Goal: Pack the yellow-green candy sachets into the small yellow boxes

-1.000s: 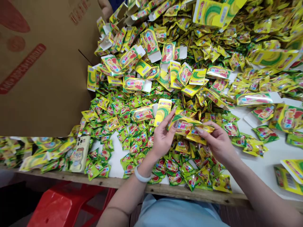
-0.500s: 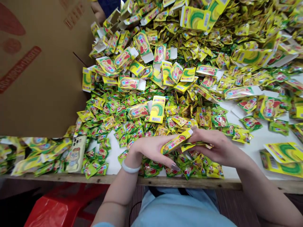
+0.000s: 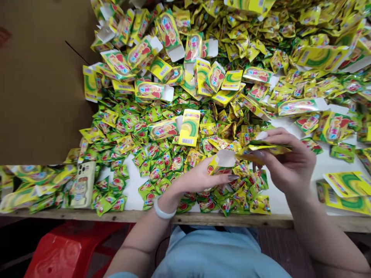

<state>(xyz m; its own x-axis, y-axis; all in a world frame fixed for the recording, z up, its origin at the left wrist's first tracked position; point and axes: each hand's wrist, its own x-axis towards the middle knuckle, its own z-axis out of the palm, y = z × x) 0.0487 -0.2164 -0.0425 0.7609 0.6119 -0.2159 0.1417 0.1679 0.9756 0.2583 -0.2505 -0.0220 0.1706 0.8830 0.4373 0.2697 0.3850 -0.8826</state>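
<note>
My left hand [image 3: 199,175] is closed around a small yellow candy box [image 3: 214,165], whose white end flap [image 3: 226,158] stands open toward the right. Level with that end, my right hand [image 3: 290,162] pinches yellow-and-green candy packets [image 3: 265,146] between thumb and fingers; how many is hidden. The packets are close to the box's open end, just right of it. Beneath both hands lie loose candy sachets [image 3: 232,193] in green and yellow. A yellow box [image 3: 189,128] with a barcode rests on the heap just beyond my left hand.
A large brown carton [image 3: 40,85] blocks the left side. Candy boxes and sachets [image 3: 261,34] pile up toward the back. A phone [image 3: 82,185] lies at the front left, flattened boxes [image 3: 348,191] at the front right. A red stool [image 3: 55,251] stands below the wooden table edge [image 3: 232,220].
My right hand has moved right and slightly up with the packets, away from the box. The box in my left hand has turned, so its open end now shows. The view has shifted.
</note>
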